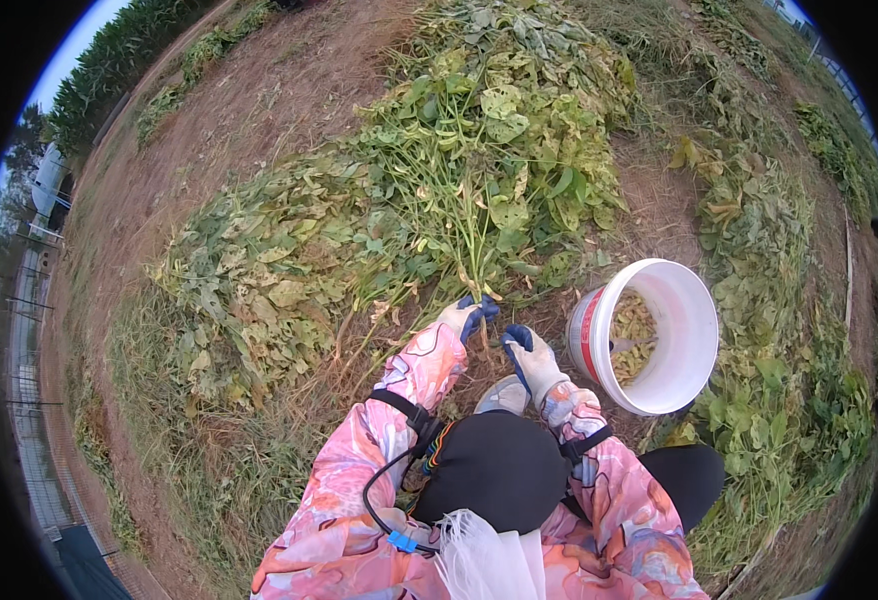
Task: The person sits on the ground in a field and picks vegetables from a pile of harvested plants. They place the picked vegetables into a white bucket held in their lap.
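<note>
My left hand, in a white and dark blue work glove, is closed around the stem base of an uprooted bean plant. Its leafy, pod-bearing top points away from me over the heap of plants. Just to the right, my right hand, gloved the same way, is bent with its fingers curled; whether a pod lies between them cannot be made out. Right of that hand stands a white plastic bucket, tilted towards me in view, with picked bean pods at its bottom.
Heaps of cut bean plants lie on the left, with more foliage along the right. Bare soil shows at the upper left. My black-clad knees and one shoe are close below the hands. A wire fence runs at the far left.
</note>
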Demonstrator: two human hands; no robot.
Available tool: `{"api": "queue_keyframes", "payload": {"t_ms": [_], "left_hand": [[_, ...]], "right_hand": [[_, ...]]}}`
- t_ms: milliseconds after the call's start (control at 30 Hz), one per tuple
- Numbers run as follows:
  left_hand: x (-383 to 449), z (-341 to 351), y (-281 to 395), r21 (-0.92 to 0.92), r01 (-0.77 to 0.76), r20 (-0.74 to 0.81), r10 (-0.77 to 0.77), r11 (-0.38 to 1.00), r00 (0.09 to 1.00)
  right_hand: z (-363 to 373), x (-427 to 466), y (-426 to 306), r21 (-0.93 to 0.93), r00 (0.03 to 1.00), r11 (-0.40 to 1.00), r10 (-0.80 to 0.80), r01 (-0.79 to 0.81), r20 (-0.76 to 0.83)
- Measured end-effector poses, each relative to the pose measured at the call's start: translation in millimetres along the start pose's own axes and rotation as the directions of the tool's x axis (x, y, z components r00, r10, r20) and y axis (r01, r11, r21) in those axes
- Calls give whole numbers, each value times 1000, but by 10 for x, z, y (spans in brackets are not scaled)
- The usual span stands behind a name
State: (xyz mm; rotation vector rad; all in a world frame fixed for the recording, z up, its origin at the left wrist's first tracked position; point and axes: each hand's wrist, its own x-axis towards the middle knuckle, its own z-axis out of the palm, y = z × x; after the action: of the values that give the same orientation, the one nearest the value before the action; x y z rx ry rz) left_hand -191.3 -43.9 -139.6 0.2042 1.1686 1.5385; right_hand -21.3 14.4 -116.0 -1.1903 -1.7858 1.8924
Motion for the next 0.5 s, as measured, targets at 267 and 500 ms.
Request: {"api": "queue_keyframes", "payload": {"t_ms": [267, 500], "left_hand": [[203, 65, -149, 168, 100, -6, -100, 981, 995], [-163, 100, 237, 134, 34, 37, -39, 990, 999]], "right_hand": [[73, 318, -101, 391, 943, 859, 277, -330, 186], [182, 276, -685, -258, 982, 947, 188, -191, -39]]}}
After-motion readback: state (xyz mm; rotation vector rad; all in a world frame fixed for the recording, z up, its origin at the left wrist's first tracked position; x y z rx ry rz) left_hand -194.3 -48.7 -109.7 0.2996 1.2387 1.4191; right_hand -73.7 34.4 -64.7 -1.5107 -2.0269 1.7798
